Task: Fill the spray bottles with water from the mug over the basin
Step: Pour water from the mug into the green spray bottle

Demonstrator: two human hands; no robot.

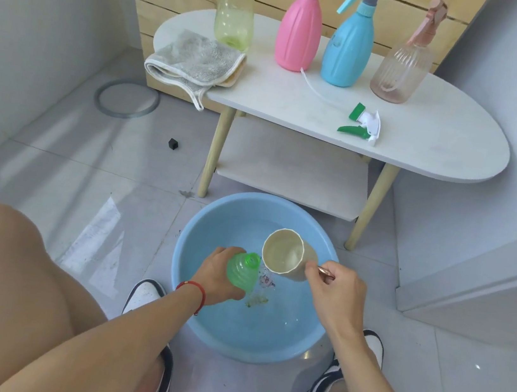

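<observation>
My left hand (218, 273) grips a green spray bottle (241, 270) with its top off, held over the blue basin (210, 222) on the floor. My right hand (335, 289) holds a cream mug (287, 254) by its copper handle, tipped toward the bottle's open neck. Water runs from the mug's lip down beside the neck into the basin, which holds water. On the white table (426, 129) stand a pink spray bottle (298, 30), a blue spray bottle (348, 45), a clear pinkish spray bottle (402, 70) and a yellowish bottle (235, 6) without a top.
A green and white spray head (365, 124) with its tube lies on the table's front part. A grey cloth (193, 62) hangs over the table's left end. My knees and shoes flank the basin. A small black cube (173, 144) and a grey ring (127, 98) lie on the tiled floor.
</observation>
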